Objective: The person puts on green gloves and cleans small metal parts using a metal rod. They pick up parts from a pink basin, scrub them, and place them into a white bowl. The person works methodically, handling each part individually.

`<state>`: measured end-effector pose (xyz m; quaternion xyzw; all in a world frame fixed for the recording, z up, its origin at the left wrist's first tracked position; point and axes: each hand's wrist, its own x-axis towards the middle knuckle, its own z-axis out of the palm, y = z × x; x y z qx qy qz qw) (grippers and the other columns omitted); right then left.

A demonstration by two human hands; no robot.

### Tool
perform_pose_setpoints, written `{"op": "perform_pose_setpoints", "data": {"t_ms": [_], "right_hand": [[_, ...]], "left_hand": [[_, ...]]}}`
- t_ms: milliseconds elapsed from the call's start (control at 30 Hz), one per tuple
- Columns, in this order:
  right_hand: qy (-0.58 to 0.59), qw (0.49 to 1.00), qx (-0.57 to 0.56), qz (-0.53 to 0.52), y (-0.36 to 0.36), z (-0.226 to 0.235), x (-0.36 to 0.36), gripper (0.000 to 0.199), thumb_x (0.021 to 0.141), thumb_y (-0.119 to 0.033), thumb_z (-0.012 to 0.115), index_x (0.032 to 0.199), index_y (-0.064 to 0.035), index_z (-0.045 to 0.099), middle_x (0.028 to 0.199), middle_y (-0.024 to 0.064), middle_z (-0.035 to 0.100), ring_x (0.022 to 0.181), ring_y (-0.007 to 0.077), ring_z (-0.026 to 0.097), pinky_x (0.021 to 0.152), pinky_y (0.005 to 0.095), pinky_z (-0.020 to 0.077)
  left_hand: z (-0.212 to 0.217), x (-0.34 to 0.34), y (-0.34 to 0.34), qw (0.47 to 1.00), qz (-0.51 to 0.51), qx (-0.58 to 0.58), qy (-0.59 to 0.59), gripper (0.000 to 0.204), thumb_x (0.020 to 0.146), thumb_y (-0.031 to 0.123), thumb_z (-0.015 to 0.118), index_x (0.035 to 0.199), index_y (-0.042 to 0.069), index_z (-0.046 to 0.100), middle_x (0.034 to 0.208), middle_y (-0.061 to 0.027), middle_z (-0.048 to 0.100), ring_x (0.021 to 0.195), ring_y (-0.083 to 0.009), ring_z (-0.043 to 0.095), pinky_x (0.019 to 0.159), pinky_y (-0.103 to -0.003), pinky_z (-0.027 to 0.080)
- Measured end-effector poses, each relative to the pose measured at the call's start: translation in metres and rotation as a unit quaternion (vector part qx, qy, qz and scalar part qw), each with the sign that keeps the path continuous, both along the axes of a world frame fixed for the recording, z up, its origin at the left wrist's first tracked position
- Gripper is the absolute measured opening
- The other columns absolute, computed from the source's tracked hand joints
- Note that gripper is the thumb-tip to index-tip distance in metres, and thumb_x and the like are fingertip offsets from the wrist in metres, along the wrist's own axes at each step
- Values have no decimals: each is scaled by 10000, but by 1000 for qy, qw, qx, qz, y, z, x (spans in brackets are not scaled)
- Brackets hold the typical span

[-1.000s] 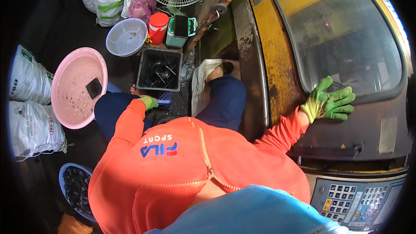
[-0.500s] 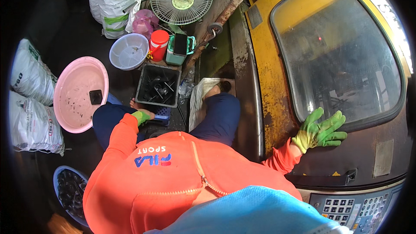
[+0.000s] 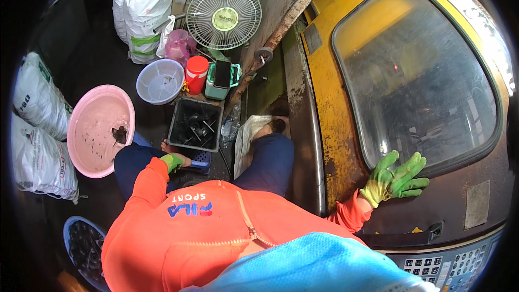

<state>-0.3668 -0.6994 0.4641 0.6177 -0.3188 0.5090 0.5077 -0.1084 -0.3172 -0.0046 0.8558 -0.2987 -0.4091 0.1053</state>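
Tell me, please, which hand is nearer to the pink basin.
The left. The left hand is to the right of the pink basin, beyond the left knee; the right hand is much farther right, spread by the machine window's lower edge.

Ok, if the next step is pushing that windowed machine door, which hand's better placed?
Probably the right hand: it's spread open, apparently against the windowed machine door. The left hand is over on the opposite side, near the black crate.
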Motion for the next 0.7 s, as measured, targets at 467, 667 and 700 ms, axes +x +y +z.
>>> {"op": "perform_pose_setpoints", "data": {"t_ms": [467,667,700], "right_hand": [[3,999,-15,-30,0,1,0,413,887,-375,524,1206,-118,579,1303,34,543,1074,436,516,873,485,372],[1,1000,-9,-22,0,0,-2,423,874,-374,546,1226,-139,559,1296,21,544,1088,433,509,865,486,374],[2,1000,-6,-18,-1,0,-3,430,868,-372,555,1232,-144,552,1294,19,545,1090,435,507,864,487,375]], "left_hand": [[3,-9,5,999,19,-27,24,363,862,276,494,1146,61,565,1106,-177,622,981,-320,621,856,-437,479],[5,-10,5,999,24,-36,32,370,867,277,498,1164,64,554,1115,-176,616,987,-317,617,860,-431,480],[5,-11,5,998,23,-37,34,372,868,277,498,1167,64,553,1116,-176,615,989,-316,616,861,-430,480]]}}
